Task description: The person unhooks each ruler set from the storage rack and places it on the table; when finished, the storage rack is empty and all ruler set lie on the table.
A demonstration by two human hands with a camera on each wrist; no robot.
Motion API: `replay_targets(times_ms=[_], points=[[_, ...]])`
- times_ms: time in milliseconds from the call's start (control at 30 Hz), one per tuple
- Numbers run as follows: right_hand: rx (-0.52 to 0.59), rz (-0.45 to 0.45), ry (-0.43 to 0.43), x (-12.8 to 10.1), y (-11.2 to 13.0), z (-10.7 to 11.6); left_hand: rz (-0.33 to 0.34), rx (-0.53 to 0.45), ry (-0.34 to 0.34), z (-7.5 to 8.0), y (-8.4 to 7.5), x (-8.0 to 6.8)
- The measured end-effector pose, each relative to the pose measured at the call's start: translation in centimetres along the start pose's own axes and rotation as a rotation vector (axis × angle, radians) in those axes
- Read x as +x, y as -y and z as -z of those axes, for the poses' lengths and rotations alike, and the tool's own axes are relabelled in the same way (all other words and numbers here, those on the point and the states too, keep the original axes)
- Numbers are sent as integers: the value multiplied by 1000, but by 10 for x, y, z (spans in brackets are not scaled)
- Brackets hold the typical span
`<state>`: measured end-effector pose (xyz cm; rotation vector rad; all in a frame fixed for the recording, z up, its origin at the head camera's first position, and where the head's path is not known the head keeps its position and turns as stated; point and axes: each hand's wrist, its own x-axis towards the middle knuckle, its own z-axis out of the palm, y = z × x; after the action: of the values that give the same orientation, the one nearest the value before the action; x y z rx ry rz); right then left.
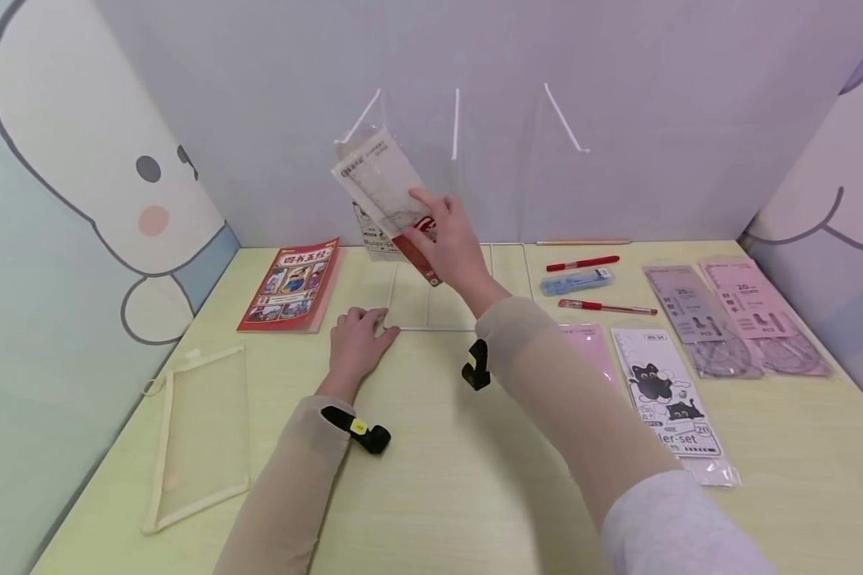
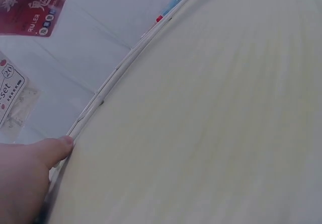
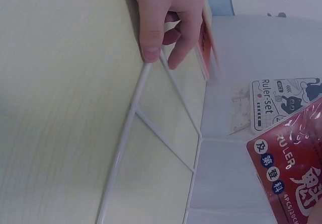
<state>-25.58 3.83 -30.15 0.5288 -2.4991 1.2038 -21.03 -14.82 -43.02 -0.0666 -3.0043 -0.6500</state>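
Note:
My right hand (image 1: 453, 243) pinches a clear-packed ruler set (image 1: 381, 172) with a red lower card (image 3: 294, 158). The pack is tilted, its top beside the left prong of a white wire rack (image 1: 439, 328). Behind it, another ruler set (image 1: 375, 239) with a cat print hangs at that prong. Whether the held pack's top is on the prong, I cannot tell. At the rack's front left base corner, my left hand (image 1: 357, 343) holds the wire between thumb and fingers, as the right wrist view shows. The middle and right prongs carry nothing.
Left on the table lie a red comic-style book (image 1: 291, 286) and a pale mesh zip pouch (image 1: 204, 439). To the right are red pens (image 1: 582, 263), a blue item (image 1: 577, 281) and several packaged ruler sets (image 1: 665, 391). Walls stand behind and at both sides.

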Motion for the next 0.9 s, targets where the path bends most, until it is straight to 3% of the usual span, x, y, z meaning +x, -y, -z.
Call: replay_targets(times_ms=[200, 400, 900], points=[[-67, -41, -9, -1, 6, 9, -1, 1, 6, 2, -1, -1], [-84, -10, -15, -6, 8, 12, 2, -5, 8, 1, -1, -1], [43, 78, -33, -24, 25, 23, -2, -22, -19, -4, 1, -1]])
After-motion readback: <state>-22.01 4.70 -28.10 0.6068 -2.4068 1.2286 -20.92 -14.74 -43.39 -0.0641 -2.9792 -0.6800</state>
